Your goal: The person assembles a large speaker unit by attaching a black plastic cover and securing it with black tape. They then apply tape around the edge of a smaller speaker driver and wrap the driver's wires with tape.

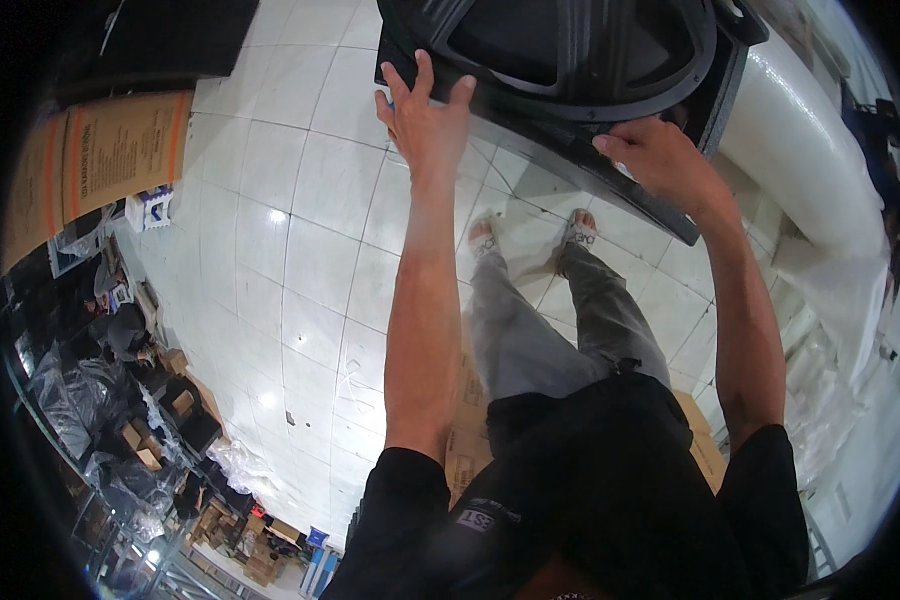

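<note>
Far left, against the wall: flattened brown cardboard sheets (100, 160) leaning upright, a small white-and-blue box (150, 208) just beside their lower edge. Below that, along the rim: shelves crowded with clear plastic bags (70, 400) and small open cartons (145, 445), too blurred to tell further.

Across the middle: glossy white floor tiles (300, 250), lamp glare in spots.

Left of centre: left hand (425, 110) stretched out at the end of a bare forearm, palm flat against the near left corner of a large black speaker panel (570, 60), fingers spread apart and hooked over its edge, thumb out to the right. Pressing on the corner rather than wrapped round it.

Top centre: the black speaker panel itself, held up off the floor and tilted, a wide round cone frame set into it, its long lower edge slanting down toward the right.

Beneath it: grey trousers and two sandalled feet (530, 235) on the tiles, flat cardboard (470, 420) under the legs, black shirt at the lower edge.

Right of centre: right hand (660, 160) clamped on the panel's lower edge, fingers curled round the rim, wrist bent.

Far right: a thick white round pillar (810, 150) just behind the panel, clear plastic wrapping (830, 390) heaped near its foot.
</note>
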`<state>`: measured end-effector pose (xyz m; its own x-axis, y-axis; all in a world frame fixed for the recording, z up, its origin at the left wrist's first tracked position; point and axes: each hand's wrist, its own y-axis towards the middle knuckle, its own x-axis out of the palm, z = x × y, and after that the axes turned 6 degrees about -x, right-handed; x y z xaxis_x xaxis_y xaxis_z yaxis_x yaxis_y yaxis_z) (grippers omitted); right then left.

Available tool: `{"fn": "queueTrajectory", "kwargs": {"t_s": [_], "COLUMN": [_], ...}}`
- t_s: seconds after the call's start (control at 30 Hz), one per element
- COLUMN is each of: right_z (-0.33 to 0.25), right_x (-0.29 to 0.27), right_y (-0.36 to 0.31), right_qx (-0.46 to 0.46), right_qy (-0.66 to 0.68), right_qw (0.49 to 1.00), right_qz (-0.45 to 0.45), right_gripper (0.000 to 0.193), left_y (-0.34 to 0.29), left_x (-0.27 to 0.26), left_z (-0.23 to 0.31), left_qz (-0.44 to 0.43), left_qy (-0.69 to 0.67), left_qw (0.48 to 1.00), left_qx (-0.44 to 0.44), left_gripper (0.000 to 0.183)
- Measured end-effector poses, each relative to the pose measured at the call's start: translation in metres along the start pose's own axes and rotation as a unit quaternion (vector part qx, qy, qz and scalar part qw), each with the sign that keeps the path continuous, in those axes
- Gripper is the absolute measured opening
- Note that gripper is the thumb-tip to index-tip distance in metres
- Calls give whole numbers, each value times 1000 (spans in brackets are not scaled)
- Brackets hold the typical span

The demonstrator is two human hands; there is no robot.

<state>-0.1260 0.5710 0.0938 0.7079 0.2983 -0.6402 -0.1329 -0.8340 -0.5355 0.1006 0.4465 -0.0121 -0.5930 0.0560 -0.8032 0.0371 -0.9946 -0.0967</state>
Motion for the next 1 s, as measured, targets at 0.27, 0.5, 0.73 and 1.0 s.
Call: {"fn": "queueTrajectory", "kwargs": {"t_s": [0.27, 0.5, 0.73, 1.0], "right_z": [10, 36, 55, 68], "right_x": [1, -9, -24, -37], "right_y": [1, 0, 7, 16], "right_qx": [-10, -25, -47, -60], "right_qy": [-35, -49, -63, -80], "right_qw": [999, 998, 996, 994], "right_qz": [27, 43, 49, 39], "right_gripper": [36, 34, 32, 32], "left_y": [-23, -41, -55, -77], "left_x": [10, 23, 33, 38], "left_z": [6, 9, 20, 45], "left_qz": [30, 45, 58, 46], "left_qy": [1, 3, -2, 30], "left_qw": [999, 999, 998, 997], "left_qx": [10, 25, 11, -55], "left_gripper": [75, 83, 86, 88]}}
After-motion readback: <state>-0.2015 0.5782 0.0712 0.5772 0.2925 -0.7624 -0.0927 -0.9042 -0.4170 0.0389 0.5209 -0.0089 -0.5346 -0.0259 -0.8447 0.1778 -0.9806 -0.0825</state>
